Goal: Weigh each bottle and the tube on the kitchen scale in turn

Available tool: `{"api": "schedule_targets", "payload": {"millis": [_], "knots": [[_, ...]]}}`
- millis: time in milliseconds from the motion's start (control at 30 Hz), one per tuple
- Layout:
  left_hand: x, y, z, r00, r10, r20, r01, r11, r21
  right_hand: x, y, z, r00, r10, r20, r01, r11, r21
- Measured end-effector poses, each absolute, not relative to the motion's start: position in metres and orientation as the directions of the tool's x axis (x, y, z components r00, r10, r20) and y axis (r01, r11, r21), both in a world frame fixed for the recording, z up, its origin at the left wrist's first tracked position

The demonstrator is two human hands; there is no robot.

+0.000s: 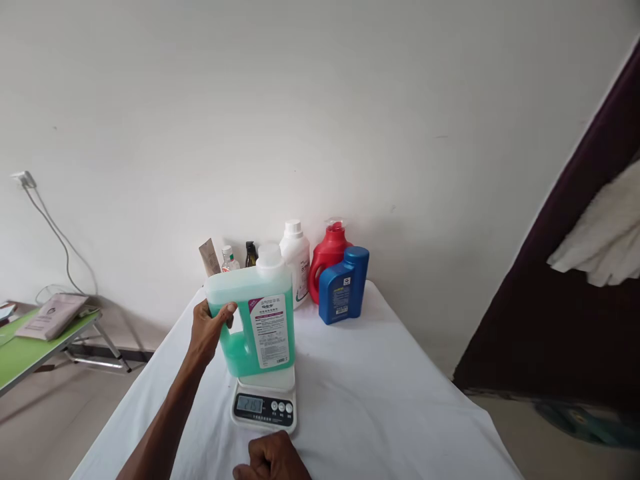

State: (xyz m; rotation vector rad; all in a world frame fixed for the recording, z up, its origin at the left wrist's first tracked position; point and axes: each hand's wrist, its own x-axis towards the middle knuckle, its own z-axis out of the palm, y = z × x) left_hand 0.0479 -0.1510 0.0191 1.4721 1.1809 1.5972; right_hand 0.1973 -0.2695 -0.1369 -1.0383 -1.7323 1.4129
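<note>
My left hand is closed round the handle of a translucent jug of green liquid with a white cap and a printed label. The jug stands over the plate of a white kitchen scale; I cannot tell whether its base rests fully on it. Lit digits show on the scale's display, seemingly 2157. Just in front of the scale, low in the view, my right hand is curled into a fist, with nothing visible in it.
Behind the jug stand a white bottle, a red jug, a blue bottle, a tube and two small bottles. White cloth covers the table, which meets the wall. A green side table is at left.
</note>
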Motion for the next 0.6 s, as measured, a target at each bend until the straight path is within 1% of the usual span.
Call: {"api": "schedule_targets", "payload": {"millis": [133,300,467,600], "knots": [[0.062,-0.149,0.019,-0.271,0.902,0.336,-0.055,-0.363,0.930,0.196,-0.267,-0.135,-0.462,0.885,0.046,0.146,0.126,-0.981],[0.089,-0.158,0.033,-0.305,0.893,0.330,-0.121,-0.380,0.917,0.194,-0.266,-0.136,-0.451,0.892,0.019,0.182,0.113,-0.977],[0.138,-0.153,0.063,-0.224,0.906,0.360,-0.223,-0.407,0.886,0.194,-0.267,-0.137,-0.448,0.894,0.016,0.179,0.107,-0.978],[0.190,-0.138,0.067,-0.115,0.940,0.322,-0.305,-0.341,0.889,0.193,-0.265,-0.141,-0.465,0.885,0.013,0.185,0.111,-0.976]]}}
